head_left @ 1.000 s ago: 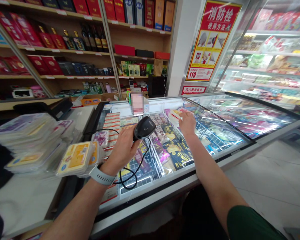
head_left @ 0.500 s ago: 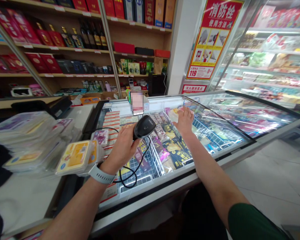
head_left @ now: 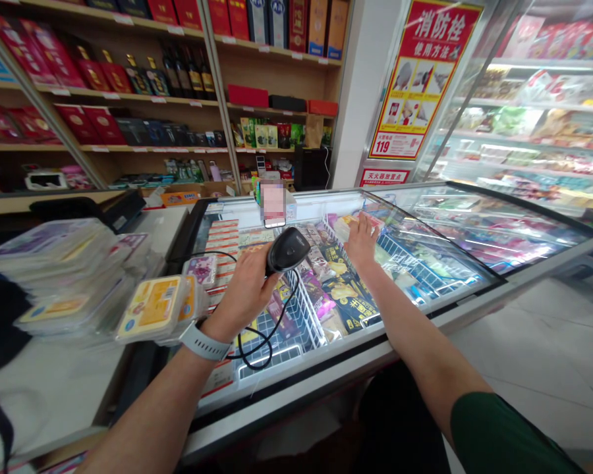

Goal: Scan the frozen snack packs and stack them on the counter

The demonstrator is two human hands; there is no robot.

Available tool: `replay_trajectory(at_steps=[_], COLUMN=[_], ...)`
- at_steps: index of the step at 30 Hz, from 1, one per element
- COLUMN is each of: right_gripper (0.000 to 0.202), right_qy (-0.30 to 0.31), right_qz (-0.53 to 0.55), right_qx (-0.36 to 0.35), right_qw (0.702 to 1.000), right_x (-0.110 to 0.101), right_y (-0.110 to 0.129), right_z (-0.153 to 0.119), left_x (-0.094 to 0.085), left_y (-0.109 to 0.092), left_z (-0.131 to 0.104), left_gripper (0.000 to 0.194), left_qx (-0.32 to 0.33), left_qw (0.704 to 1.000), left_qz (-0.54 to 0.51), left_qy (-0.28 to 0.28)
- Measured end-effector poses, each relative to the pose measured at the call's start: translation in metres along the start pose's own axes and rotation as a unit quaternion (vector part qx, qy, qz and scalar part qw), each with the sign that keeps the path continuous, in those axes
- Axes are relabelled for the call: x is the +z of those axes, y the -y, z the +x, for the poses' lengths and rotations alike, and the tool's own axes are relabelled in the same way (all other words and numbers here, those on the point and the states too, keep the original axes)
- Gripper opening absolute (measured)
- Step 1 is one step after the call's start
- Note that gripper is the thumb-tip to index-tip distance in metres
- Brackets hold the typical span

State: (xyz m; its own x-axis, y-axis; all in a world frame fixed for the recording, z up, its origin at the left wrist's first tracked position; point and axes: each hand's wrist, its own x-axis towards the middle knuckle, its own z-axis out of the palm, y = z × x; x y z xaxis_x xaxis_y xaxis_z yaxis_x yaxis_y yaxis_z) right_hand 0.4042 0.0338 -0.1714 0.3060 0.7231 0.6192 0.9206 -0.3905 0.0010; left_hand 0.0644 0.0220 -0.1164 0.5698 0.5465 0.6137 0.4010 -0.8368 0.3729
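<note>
My left hand (head_left: 244, 289), with a pale watch strap on its wrist, is closed around the handle of a black barcode scanner (head_left: 288, 250). Its head points toward the right, and a black cable (head_left: 271, 339) loops below over the glass. A phone (head_left: 274, 204) with a blurred screen stands upright at the freezer's back edge, just beyond the scanner. Farther right, my right hand (head_left: 362, 242) is at the freezer's glass top with its fingers stretched out, above packaged food; no held thing shows in it. Whether the fingertips touch the glass I cannot tell.
Wire baskets (head_left: 309, 309) and dark food bags (head_left: 343, 283) lie inside the chest freezer (head_left: 296, 398). At left, stacked plastic boxes (head_left: 151, 306) crowd a white counter (head_left: 64, 388). Shelves of bottles and gift boxes (head_left: 247, 95) stand behind; a lit display fridge (head_left: 538, 118) is at right.
My right hand has shifted very slightly to the left. The left hand still holds the scanner in nearly the same place, and the whole view has moved a little.
</note>
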Motion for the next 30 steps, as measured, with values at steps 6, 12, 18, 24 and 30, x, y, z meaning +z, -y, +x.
replay_trajectory(at_steps=[6, 12, 18, 24, 30], right_gripper=[0.051, 0.056, 0.07, 0.066, 0.062], right_qy=[0.006, -0.002, 0.001, -0.001, 0.018], right_qz=[0.005, 0.004, 0.019, 0.057, 0.096], right_qx=[0.012, 0.012, -0.015, -0.045, -0.089], right_qw=[1.0, 1.0, 1.0, 0.997, 0.991], right_x=[0.0, 0.005, -0.003, -0.014, -0.012], right_y=[0.005, 0.003, 0.003, 0.014, 0.03], right_z=[0.0, 0.0, -0.001, -0.003, -0.008], left_x=[0.002, 0.001, 0.0, 0.0, -0.001], left_y=[0.002, 0.0, 0.0, 0.0, -0.001], left_z=[-0.001, 0.0, 0.0, 0.0, 0.0], left_gripper=[0.054, 0.053, 0.054, 0.053, 0.052], left_qx=[-0.005, -0.001, -0.002, -0.003, -0.006], left_qw=[1.0, 1.0, 1.0, 1.0, 1.0], left_qz=[0.001, 0.004, 0.0, -0.005, -0.004], left_qy=[0.0, 0.002, 0.002, -0.002, 0.0])
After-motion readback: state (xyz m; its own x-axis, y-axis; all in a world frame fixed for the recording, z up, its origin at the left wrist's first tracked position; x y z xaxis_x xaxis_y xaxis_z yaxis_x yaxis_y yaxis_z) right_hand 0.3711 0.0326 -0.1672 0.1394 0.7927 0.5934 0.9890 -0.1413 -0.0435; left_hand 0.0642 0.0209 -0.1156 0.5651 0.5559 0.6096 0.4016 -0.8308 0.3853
